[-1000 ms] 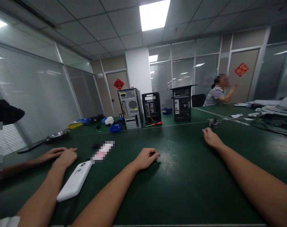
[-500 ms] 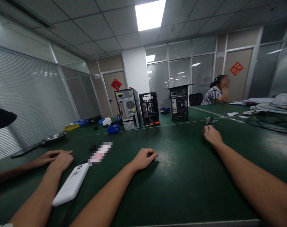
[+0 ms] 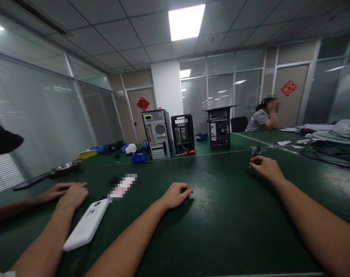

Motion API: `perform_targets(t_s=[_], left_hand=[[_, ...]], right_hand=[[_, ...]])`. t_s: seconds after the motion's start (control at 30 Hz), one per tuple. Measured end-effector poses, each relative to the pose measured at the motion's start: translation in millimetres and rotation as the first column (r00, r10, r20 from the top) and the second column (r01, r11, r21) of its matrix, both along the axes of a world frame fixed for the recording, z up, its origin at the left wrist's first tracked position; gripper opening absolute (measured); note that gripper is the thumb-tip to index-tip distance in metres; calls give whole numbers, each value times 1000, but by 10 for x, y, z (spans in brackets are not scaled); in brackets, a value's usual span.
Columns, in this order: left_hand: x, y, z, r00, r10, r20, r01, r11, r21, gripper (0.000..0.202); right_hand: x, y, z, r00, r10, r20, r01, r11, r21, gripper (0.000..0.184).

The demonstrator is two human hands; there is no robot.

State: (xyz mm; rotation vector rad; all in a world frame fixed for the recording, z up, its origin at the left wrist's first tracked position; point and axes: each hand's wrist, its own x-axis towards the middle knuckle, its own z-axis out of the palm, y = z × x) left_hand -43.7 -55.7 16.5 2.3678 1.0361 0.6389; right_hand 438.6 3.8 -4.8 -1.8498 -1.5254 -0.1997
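My left hand [image 3: 177, 195] rests on the green table [image 3: 221, 231] near the middle, fingers curled in and thumb against them. A small dark spot shows inside the curl; I cannot make out what it is. Farther out on the right, my right hand [image 3: 266, 168] has its fingertips brought together low over the tabletop. Something small and greyish shows under those fingertips, too small to name. Just beyond them stand small metal cylindrical pieces [image 3: 253, 151], with a darker one beside them.
Computer cases [image 3: 160, 132] stand at the back, a red-handled screwdriver [image 3: 190, 152] before them. At left, another person's hands [image 3: 74, 195] lie by a white power bank [image 3: 87, 225]. Blue trays [image 3: 138, 157] and a metal bowl [image 3: 65, 168] lie left; cables [image 3: 322, 152] lie right.
My right hand has drawn back slightly from the metal pieces, toward the right and nearer me. My left hand keeps its place and curled shape. The view has tilted a little.
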Motion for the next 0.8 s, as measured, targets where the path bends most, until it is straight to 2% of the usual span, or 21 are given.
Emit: perform_targets(t_s=[0.13,0.33,0.47,0.8], left_hand=[[-7,11,-9,1000,-2,-3,2,1000,7,34],[-6,1,2,1000,4,-22,-4,1000,5,36],[2,-4,14,1000,3,-31,-3,1000,6,35],[14,-12,19,999,15,-50,-15,1000,2,35]], right_hand=[[-4,-2,-6,1000,23,19,-24,999,23,37],[-68,13,8,996,85,20,-83,991,-101,34],[-81,16,4,996,89,-2,-89,989,-114,34],[66,83,-88,974,-48,-219,29,996,-89,38]])
